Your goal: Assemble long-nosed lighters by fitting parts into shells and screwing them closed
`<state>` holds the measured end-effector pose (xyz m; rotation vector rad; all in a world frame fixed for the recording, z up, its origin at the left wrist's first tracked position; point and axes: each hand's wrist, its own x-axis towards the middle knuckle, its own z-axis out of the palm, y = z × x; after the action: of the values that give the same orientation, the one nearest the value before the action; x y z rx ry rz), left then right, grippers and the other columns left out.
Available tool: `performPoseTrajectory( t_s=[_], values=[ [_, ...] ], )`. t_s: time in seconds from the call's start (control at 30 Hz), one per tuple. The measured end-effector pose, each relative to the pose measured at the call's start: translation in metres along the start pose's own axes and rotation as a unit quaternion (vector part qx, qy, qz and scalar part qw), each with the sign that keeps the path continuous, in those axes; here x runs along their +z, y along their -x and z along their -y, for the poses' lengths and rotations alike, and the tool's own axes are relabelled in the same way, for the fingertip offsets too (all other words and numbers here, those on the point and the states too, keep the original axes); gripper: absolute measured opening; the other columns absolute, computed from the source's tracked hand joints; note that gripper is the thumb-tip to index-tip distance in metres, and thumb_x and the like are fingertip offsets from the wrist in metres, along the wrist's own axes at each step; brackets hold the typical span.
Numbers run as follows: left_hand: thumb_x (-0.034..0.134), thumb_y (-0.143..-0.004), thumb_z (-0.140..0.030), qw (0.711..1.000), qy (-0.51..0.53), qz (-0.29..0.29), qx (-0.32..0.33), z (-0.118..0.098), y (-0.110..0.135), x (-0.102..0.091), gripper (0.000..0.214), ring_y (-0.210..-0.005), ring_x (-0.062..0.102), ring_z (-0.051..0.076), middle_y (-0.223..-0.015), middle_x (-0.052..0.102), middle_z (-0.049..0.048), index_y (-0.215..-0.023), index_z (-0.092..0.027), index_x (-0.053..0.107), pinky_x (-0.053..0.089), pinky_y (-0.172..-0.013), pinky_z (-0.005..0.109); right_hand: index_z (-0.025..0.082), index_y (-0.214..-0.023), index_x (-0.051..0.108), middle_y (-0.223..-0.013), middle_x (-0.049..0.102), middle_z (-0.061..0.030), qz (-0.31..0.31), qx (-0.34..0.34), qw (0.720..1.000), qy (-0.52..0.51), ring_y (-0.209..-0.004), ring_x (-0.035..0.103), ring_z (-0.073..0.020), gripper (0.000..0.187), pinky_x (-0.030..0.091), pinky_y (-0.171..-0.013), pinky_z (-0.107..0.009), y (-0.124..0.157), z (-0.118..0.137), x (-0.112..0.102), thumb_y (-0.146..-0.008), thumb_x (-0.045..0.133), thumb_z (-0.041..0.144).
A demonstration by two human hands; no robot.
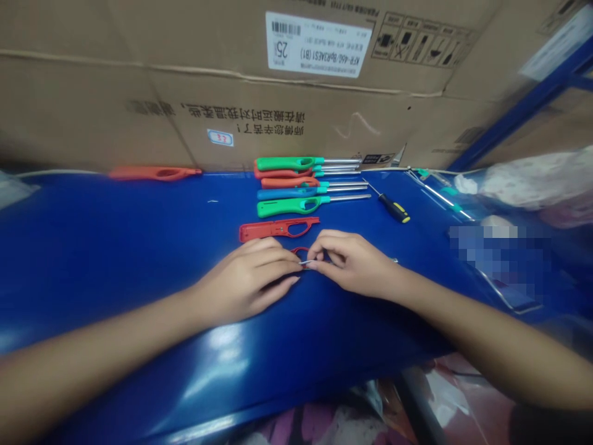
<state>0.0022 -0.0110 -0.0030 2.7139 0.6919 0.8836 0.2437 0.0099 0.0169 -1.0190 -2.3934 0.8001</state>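
Note:
My left hand [257, 275] is closed over a red lighter casing half [301, 250], hiding most of it; only its looped trigger guard shows between my hands. With thumb and fingertips together, my right hand [349, 259] pinches a thin pale wire [304, 262] just above that casing. The wire's left end reaches my left fingertips. Just beyond my hands lies another red casing half [264, 230], its hollow inside facing up. Behind it, several long-necked lighters are lined up, among them a green lighter [278, 207] and a blue lighter [278, 193], metal tubes pointing right.
A black and yellow screwdriver [393, 208] lies right of the lighters. Loose metal tubes [447, 201] are farther right, near a phone-like object [504, 290], partly pixelated. An orange casing [155, 173] sits at the back left. Cardboard [208, 80] walls off the blue table [115, 247].

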Motion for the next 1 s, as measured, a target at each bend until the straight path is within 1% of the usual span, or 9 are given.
performPoseTrajectory(
  t_s=[0.1,0.23,0.33,0.43,0.6,0.73,0.8,1.0],
  values=[
    [0.062,-0.094,-0.018,1.000,-0.003,0.006,-0.010,-0.0012,-0.0005,-0.0003,0.023,-0.100,0.064,0.021,-0.109,0.072,0.0091,-0.117,-0.015,0.068,0.053,-0.090,0.036,0.017,-0.087,0.067,-0.081,0.058,0.0020,0.005,0.005,1.000,0.000,-0.058,0.041,-0.0074,0.005,0.035,-0.061,-0.023,-0.0002,0.0006,0.0003,-0.091,0.064,0.017],
    [0.060,-0.095,-0.019,0.999,0.005,0.026,-0.026,-0.0031,-0.0011,-0.0019,0.024,-0.100,0.063,0.021,-0.109,0.070,0.0096,-0.117,-0.015,0.068,0.053,-0.090,0.037,0.017,-0.088,0.066,-0.085,0.060,0.0006,0.010,0.003,1.000,0.008,-0.063,0.045,-0.0085,0.005,0.036,-0.062,-0.023,-0.0002,0.0000,0.0011,-0.091,0.063,0.015],
    [0.060,-0.095,-0.018,0.999,0.013,0.031,-0.027,-0.0039,-0.0005,-0.0029,0.025,-0.100,0.062,0.021,-0.109,0.070,0.0098,-0.118,-0.015,0.068,0.052,-0.090,0.037,0.018,-0.088,0.065,-0.083,0.059,0.0015,0.008,0.007,1.000,0.013,-0.060,0.042,-0.0081,0.004,0.035,-0.061,-0.023,0.0000,-0.0003,0.0013,-0.091,0.063,0.015],
    [0.060,-0.095,-0.016,0.999,0.022,0.022,-0.020,-0.0037,0.0006,-0.0030,0.026,-0.099,0.062,0.021,-0.107,0.070,0.0099,-0.120,-0.014,0.066,0.052,-0.091,0.037,0.018,-0.088,0.063,-0.081,0.057,0.0021,0.001,0.005,1.000,0.015,-0.060,0.042,-0.0084,0.004,0.035,-0.060,-0.023,0.0005,0.0000,0.0014,-0.090,0.064,0.015],
    [0.057,-0.096,-0.013,0.999,0.028,-0.003,-0.025,-0.0008,0.0027,-0.0013,0.026,-0.093,0.063,0.019,-0.101,0.071,0.0088,-0.121,-0.016,0.066,0.053,-0.085,0.033,0.017,-0.089,0.062,-0.081,0.057,0.0019,-0.006,-0.003,1.000,0.016,-0.060,0.041,-0.0085,0.004,0.035,-0.061,-0.023,0.0004,-0.0004,0.0026,-0.089,0.065,0.014],
    [0.059,-0.097,-0.015,0.998,0.043,-0.013,-0.040,0.0017,0.0033,0.0002,0.023,-0.090,0.064,0.017,-0.097,0.071,0.0078,-0.117,-0.017,0.068,0.053,-0.082,0.031,0.018,-0.089,0.063,-0.083,0.057,0.0008,-0.004,-0.007,1.000,0.002,-0.068,0.049,-0.0099,0.004,0.037,-0.063,-0.022,0.0003,-0.0017,0.0028,-0.088,0.066,0.015],
    [0.060,-0.096,-0.016,0.998,0.046,-0.013,-0.041,0.0025,0.0029,0.0005,0.022,-0.090,0.064,0.018,-0.098,0.071,0.0079,-0.117,-0.017,0.069,0.053,-0.082,0.031,0.018,-0.089,0.063,-0.084,0.056,0.0003,-0.003,-0.014,1.000,0.000,-0.072,0.050,-0.0106,0.004,0.038,-0.065,-0.022,0.0004,-0.0020,0.0023,-0.089,0.066,0.016],
    [0.060,-0.096,-0.016,0.998,0.042,-0.015,-0.045,0.0032,0.0024,0.0002,0.019,-0.089,0.063,0.017,-0.095,0.071,0.0072,-0.113,-0.017,0.070,0.053,-0.081,0.030,0.018,-0.091,0.063,-0.085,0.055,0.0005,0.007,-0.012,1.000,0.010,-0.065,0.044,-0.0094,0.003,0.037,-0.063,-0.024,-0.0006,-0.0010,0.0007,-0.089,0.066,0.017]
  ],
)
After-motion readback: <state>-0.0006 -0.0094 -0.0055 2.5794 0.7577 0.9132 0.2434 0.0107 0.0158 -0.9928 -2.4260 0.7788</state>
